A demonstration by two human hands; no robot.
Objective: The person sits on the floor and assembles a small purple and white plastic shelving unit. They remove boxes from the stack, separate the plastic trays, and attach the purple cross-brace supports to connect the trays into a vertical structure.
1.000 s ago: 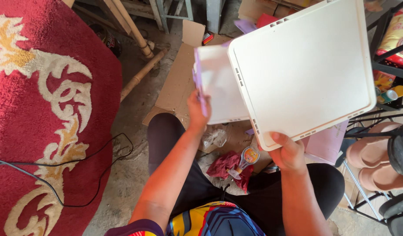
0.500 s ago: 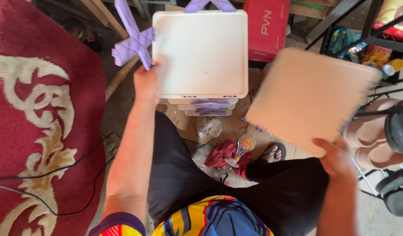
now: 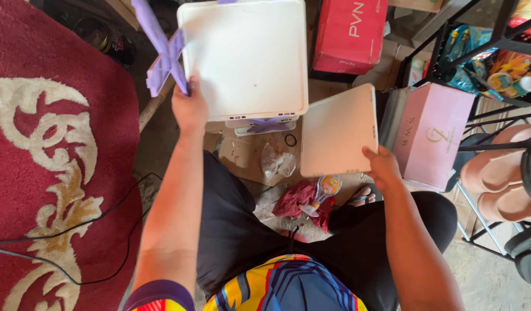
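Note:
My left hand [image 3: 189, 107] grips the left edge of a flat white square device [image 3: 245, 57] with rounded corners, held up over the floor. A purple cross-shaped bracket [image 3: 163, 55] sticks out beside that hand, against the device. My right hand [image 3: 383, 165] holds a beige flat panel [image 3: 338, 131] by its lower right corner, lowered to the right of the white device. Between them, on the floor, lie a clear plastic bag [image 3: 277, 162] and a small black ring [image 3: 291, 140].
A red patterned rug [image 3: 52, 155] with a black cable covers the left. A red box [image 3: 349, 31] stands behind, a pink box [image 3: 432, 135] at the right. A metal rack [image 3: 496, 144] holds sandals. Red cloth [image 3: 300, 201] and a small bottle [image 3: 323, 193] lie by my knees.
The white device and beige panel, together a second ago, are now split between my hands. My right hand has lowered the beige panel toward the pink box. The view has tilted further down.

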